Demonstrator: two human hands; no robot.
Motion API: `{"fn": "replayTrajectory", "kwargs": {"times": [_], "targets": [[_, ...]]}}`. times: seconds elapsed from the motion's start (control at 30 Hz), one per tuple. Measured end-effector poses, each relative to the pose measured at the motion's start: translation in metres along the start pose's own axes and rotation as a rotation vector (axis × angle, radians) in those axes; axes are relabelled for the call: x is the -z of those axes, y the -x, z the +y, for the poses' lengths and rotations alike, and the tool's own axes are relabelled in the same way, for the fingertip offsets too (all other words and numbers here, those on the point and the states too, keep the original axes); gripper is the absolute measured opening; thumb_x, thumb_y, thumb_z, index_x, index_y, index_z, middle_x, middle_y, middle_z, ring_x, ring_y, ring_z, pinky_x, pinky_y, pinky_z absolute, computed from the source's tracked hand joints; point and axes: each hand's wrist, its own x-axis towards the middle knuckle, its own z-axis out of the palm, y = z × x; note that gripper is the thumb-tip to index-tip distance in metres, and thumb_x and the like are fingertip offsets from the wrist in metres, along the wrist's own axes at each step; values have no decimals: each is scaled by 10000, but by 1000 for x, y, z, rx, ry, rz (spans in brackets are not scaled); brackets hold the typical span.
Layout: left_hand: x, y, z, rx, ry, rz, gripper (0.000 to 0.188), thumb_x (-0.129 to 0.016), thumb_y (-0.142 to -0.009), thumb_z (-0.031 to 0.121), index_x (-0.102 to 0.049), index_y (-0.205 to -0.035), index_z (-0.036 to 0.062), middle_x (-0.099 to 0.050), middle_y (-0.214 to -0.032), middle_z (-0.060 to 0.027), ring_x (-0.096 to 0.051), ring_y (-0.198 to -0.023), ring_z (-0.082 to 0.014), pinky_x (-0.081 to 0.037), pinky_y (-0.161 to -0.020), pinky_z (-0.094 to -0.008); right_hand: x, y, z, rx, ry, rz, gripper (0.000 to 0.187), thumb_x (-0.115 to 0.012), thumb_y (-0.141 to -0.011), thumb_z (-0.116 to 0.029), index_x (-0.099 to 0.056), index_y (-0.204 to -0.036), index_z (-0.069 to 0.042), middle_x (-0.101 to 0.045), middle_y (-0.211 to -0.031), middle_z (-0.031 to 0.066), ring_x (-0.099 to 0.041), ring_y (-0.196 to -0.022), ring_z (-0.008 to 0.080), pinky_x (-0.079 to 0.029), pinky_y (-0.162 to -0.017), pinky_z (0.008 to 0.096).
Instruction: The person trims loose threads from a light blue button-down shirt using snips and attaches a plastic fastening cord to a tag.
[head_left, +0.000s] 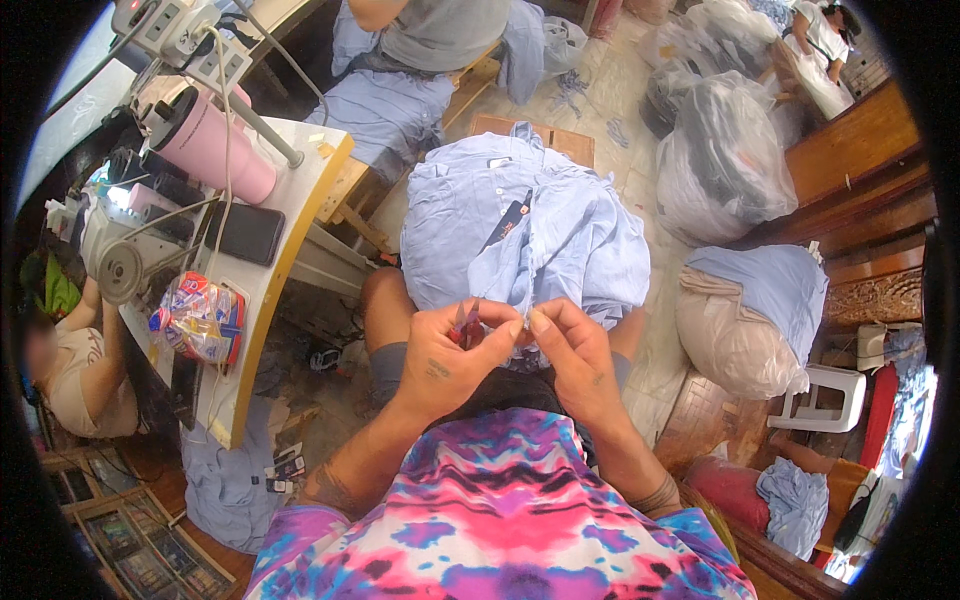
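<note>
A light blue shirt (490, 190) lies in a heap over my lap, with a row of small buttons and a dark hang tag (508, 222) on its front. My left hand (445, 355) is closed around small red-handled thread snips (466, 322), their blades pointing away from me. Its thumb and forefinger also pinch the near edge of the shirt. Close beside it, my right hand (578, 355) pinches the same edge between thumb and forefinger. The two thumbs nearly meet. Whatever fine bit lies between the fingertips is too small to make out.
On the left, a table (310, 150) bears a pink tumbler (215, 145), a phone (250, 233) and a colourful plastic packet (200, 320). Right of me are a wrapped bundle (745, 330), a white stool (825, 400) and clear plastic bags (720, 170). Other people sit nearby.
</note>
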Motion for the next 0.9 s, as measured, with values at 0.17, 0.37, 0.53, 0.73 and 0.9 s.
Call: {"fn": "replayTrajectory", "kwargs": {"times": [0.17, 0.37, 0.53, 0.73, 0.9], "targets": [[10, -3, 12, 181, 116, -70, 143, -702, -944, 61, -720, -1047, -36, -744, -946, -85, -655, -780, -81, -510, -684, -210, 1, -1, 3, 61, 63, -27, 236, -511, -1091, -206, -591, -1053, 12, -640, -964, 37, -585, -916, 96, -488, -848, 266], [20, -4, 8, 265, 181, -104, 125, -706, -934, 78, -706, -1021, -12, -708, -887, -36, -572, -685, -46, -440, -604, -198, 6, -3, 3, 23, 9, -78, 217, -507, -1092, -216, -573, -1044, -15, -602, -920, 19, -532, -865, 82, -452, -800, 255], [15, -5, -4, -1, 16, -97, 132, -701, -934, 105, -687, -1015, 2, -677, -821, -20, -508, -553, -22, -387, -477, -191, 11, -9, 12, -92, -235, -149, 224, -539, -1077, -274, -584, -1037, -59, -597, -905, -1, -536, -851, 83, -446, -796, 260], [14, -2, 11, 166, 68, -87, 139, -671, -969, 114, -688, -1028, -10, -688, -860, -31, -611, -768, -65, -483, -691, -212, 6, -8, 14, -251, -424, -104, 227, -553, -1068, -297, -602, -1046, -76, -628, -926, 10, -566, -853, 93, -453, -786, 267], [12, -4, 10, 124, 32, -116, 141, -662, -986, 118, -682, -1031, -14, -690, -878, -48, -619, -772, -72, -495, -715, -225, 2, -7, 14, -197, -340, -76, 245, -559, -1064, -308, -603, -1042, -68, -628, -927, 10, -558, -839, 89, -440, -772, 255]]}}
